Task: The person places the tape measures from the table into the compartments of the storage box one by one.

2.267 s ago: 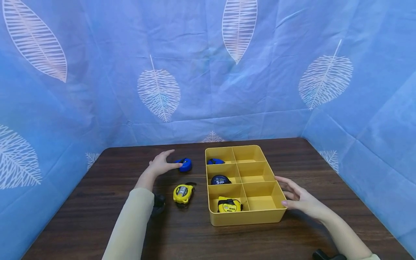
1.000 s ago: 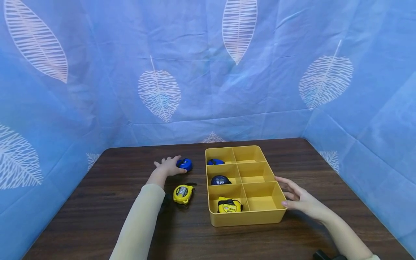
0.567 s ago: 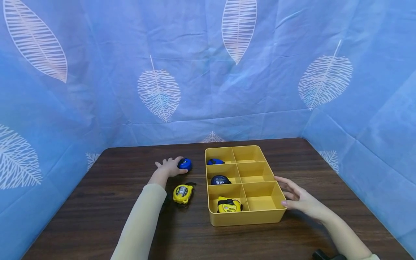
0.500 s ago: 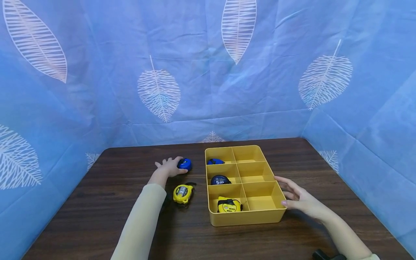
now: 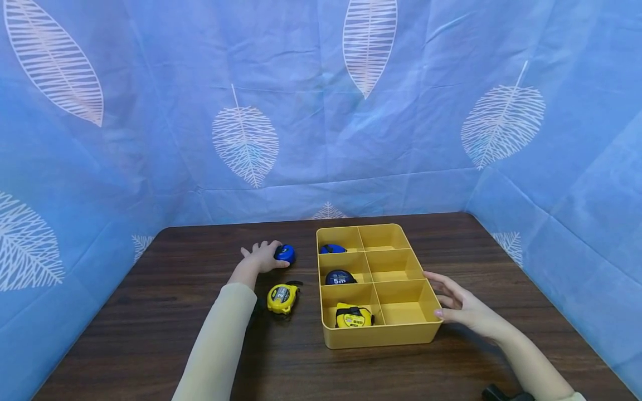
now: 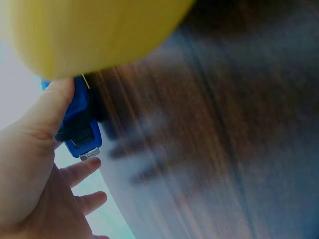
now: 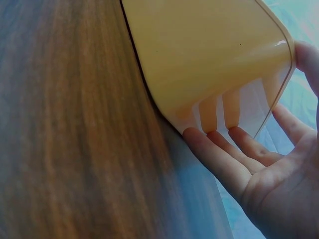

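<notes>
My left hand [image 5: 261, 258] pinches a blue tape measure [image 5: 285, 254] on the table, left of the box. In the left wrist view the thumb lies across the blue tape measure [image 6: 82, 112], and the other fingers are spread; the index finger is mostly hidden behind the case. My right hand [image 5: 463, 306] touches the right wall of a yellow six-compartment box [image 5: 381, 336] with its fingertips, the thumb near the front corner. The left column holds another blue tape measure [image 5: 332, 249] at the back, a dark 5 m tape measure [image 5: 340, 277] in the middle and a yellow tape measure [image 5: 354, 316] in front.
A second yellow tape measure [image 5: 282, 298] with a black strap lies on the dark wooden table [image 5: 150, 312], close to my left forearm. A blurred yellow shape [image 6: 99, 35] fills the top of the left wrist view. Blue leaf-patterned cloth [image 5: 301, 139] surrounds the table's back and sides.
My left hand has moved right and its thumb and fingers have come round the blue tape measure. Over the last half second it hardly moves. The right hand and box stay in place.
</notes>
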`<action>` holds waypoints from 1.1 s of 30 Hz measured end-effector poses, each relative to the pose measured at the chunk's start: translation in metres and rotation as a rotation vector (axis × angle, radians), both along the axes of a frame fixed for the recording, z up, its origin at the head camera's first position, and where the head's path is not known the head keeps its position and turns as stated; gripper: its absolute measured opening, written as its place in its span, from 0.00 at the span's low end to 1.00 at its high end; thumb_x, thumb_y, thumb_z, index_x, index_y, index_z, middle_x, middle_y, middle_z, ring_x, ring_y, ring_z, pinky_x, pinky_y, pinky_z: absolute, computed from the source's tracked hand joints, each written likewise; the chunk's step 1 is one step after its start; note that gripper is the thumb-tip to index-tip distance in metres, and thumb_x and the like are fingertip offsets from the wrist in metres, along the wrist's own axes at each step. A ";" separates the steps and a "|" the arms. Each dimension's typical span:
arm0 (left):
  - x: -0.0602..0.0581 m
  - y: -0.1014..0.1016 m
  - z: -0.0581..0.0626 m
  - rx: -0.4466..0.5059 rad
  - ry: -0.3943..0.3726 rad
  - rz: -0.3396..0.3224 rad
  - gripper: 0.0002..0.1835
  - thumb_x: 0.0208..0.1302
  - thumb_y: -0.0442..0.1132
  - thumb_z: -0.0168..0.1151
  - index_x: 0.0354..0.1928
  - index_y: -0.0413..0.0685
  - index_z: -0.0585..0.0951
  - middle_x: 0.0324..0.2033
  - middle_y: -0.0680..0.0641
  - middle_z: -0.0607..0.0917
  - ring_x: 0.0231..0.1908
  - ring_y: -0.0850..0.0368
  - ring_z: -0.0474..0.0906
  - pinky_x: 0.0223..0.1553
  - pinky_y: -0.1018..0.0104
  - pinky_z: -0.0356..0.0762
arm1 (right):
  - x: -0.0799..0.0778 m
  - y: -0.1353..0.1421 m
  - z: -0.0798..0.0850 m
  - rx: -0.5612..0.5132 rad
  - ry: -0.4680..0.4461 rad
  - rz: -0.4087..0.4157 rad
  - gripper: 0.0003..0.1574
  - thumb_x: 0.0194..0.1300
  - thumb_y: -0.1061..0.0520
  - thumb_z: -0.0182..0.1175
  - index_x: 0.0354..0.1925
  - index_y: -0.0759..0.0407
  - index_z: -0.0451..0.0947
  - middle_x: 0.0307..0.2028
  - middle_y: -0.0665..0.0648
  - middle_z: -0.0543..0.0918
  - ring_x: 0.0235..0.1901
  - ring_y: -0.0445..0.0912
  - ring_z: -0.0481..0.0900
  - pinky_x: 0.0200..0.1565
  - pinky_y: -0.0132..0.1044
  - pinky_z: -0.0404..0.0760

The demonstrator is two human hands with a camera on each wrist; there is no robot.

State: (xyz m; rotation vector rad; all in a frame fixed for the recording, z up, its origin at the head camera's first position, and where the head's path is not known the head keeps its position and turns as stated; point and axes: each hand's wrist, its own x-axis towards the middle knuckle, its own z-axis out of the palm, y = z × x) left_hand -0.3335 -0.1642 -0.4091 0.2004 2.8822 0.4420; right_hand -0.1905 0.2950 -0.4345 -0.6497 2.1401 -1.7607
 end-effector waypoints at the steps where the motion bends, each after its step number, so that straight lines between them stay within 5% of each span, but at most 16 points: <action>1: 0.000 0.000 0.000 -0.002 0.001 -0.002 0.38 0.64 0.57 0.60 0.71 0.48 0.62 0.68 0.32 0.60 0.68 0.28 0.45 0.60 0.27 0.32 | 0.000 0.000 0.000 0.001 0.000 -0.001 0.44 0.68 0.66 0.51 0.75 0.59 0.41 0.70 0.75 0.42 0.58 0.40 0.72 0.46 0.49 0.80; 21: 0.000 0.002 0.002 0.005 0.036 -0.049 0.35 0.64 0.55 0.60 0.68 0.46 0.66 0.70 0.38 0.57 0.70 0.33 0.42 0.61 0.28 0.32 | 0.003 -0.002 0.004 -0.023 -0.009 0.012 0.44 0.68 0.67 0.51 0.74 0.61 0.41 0.69 0.77 0.42 0.58 0.40 0.72 0.46 0.48 0.79; 33: -0.007 -0.002 -0.002 0.055 0.119 -0.058 0.35 0.60 0.56 0.64 0.65 0.45 0.70 0.69 0.40 0.59 0.69 0.33 0.43 0.60 0.27 0.33 | 0.002 -0.001 0.002 -0.020 -0.001 0.006 0.44 0.68 0.67 0.52 0.74 0.61 0.42 0.69 0.77 0.43 0.58 0.42 0.72 0.46 0.48 0.79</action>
